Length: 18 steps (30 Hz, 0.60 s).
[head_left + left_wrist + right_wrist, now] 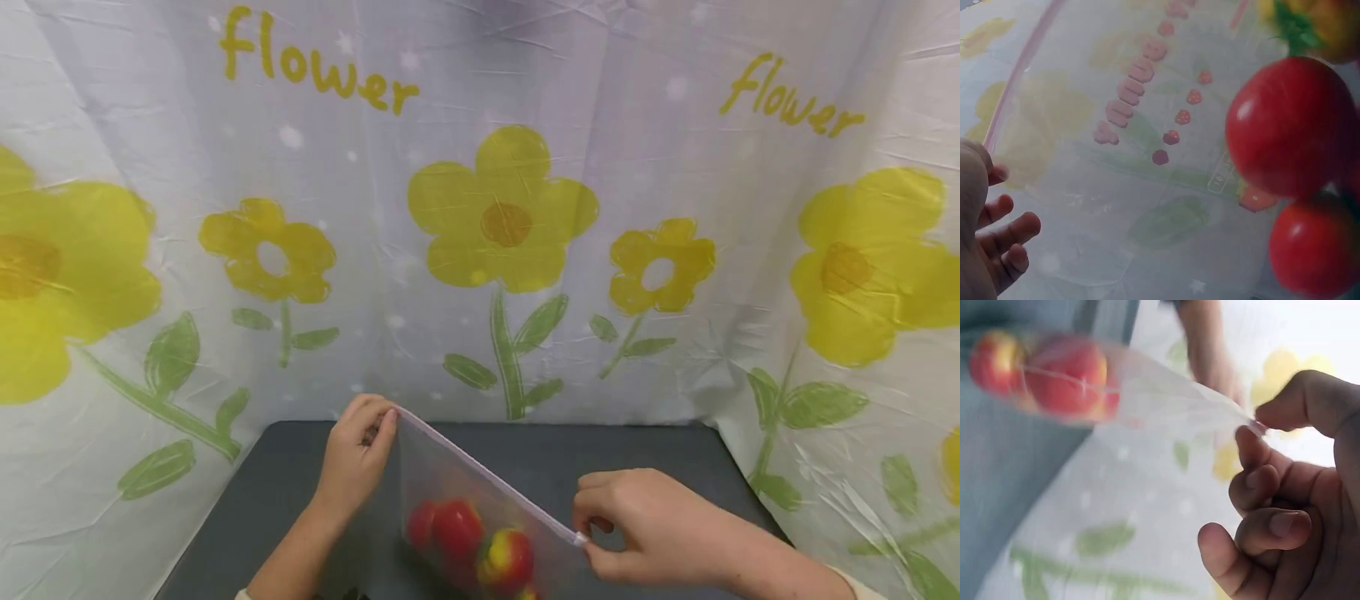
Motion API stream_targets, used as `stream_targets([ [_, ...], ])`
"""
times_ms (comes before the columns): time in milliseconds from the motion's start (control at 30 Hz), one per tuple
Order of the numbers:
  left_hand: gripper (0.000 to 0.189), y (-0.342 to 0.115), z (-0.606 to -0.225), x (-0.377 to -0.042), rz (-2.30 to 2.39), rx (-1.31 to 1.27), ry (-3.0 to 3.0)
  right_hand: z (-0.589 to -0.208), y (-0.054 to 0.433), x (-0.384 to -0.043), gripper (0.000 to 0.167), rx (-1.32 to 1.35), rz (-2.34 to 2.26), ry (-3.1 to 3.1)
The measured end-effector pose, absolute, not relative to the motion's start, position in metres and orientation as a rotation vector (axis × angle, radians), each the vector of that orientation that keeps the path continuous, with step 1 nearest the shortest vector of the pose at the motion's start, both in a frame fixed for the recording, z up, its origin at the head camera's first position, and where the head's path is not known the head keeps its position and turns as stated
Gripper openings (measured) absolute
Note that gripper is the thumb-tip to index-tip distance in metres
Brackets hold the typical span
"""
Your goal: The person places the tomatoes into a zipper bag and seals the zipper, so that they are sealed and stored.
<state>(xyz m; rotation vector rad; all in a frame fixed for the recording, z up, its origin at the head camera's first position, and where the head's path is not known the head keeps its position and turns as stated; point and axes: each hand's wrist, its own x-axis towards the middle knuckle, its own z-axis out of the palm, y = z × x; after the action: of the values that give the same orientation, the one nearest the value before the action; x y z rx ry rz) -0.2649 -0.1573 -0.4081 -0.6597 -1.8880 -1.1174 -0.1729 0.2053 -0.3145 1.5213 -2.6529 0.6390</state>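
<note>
A clear zip bag [442, 467] with a pale pink top strip hangs slanted between my two hands, its left corner higher. My left hand [360, 454] pinches that upper corner between thumb and fingers. At the lower right end, my right hand [648, 525] pinches the strip by the white slider [581, 539]. Inside the bag lie red tomatoes [1291, 128] and red-and-yellow fruits [508, 560], bunched at the bottom. Pink lettering [1129, 94] and small printed strawberries show on the bag in the left wrist view.
Under the bag is a dark grey tabletop [300, 475]. A pale curtain [360, 250] printed with yellow flowers and the word "flower" stands behind the table and along both sides. A small dark thing [348, 594] shows at the bottom edge of the head view.
</note>
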Motion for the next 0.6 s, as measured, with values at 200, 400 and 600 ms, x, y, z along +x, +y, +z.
stream_targets([
  [200, 0.011, -0.149, -0.397, -0.303, -1.152, -0.604, -2.058, -0.338, 0.147, -0.16, 0.011, 1.586, 0.771, -2.504],
  [400, 0.015, -0.148, -0.394, -0.318, -1.182, -0.536, -2.158, -0.361, 0.097, -0.15, 0.013, 1.372, 1.143, -2.575],
  [600, 0.015, -0.157, -0.388, -0.321, -1.212, -0.494, -2.126, -0.369, 0.073, -0.145, 0.012, 1.243, 1.675, -2.524],
])
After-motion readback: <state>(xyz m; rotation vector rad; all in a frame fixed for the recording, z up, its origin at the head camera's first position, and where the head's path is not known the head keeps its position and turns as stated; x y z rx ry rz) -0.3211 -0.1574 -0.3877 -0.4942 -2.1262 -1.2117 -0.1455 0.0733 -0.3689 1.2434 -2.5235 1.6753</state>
